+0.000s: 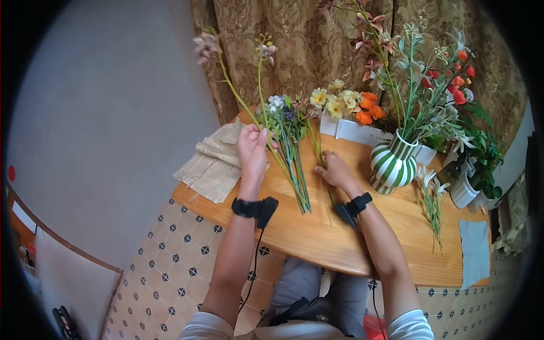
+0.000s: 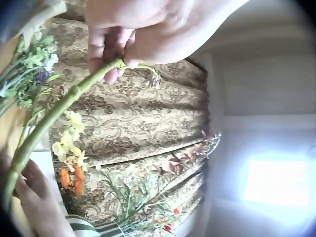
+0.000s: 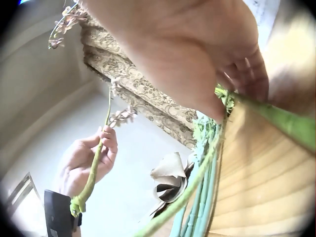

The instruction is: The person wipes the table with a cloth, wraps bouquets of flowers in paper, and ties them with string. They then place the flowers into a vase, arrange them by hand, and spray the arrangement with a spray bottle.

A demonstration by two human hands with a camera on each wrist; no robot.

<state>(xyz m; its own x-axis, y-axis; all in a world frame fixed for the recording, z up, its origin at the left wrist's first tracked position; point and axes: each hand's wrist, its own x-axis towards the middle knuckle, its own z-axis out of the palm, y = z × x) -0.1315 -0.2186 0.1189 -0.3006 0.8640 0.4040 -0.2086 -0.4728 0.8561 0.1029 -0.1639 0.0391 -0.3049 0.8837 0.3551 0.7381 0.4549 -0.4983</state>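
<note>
While left hand (image 1: 253,148) pinches tall stem (image 1: 233,88), right hand (image 1: 339,170) grips thin stem (image 1: 316,143)

Where the left thumb and fingers come together, the tall stem is clamped between them, raised above the table (image 1: 362,243) and leaning up and left, its mauve blossoms (image 1: 206,47) before the curtain (image 1: 311,56). The right hand is low at the tabletop, its fingers curled round the thin stem. Between the hands lies a bunch (image 1: 297,164) of cut flowers, heads toward the curtain. Folded paper (image 1: 212,164) sits beside the left hand.

To the right of the right hand stands a striped vase (image 1: 393,164), filled with tall sprays. White lilies (image 1: 432,207) lie just beside it, and a grey cloth (image 1: 475,252) hangs over the table's edge. Yellow flowers (image 1: 339,103) and orange flowers (image 1: 369,109) are near the curtain.
</note>
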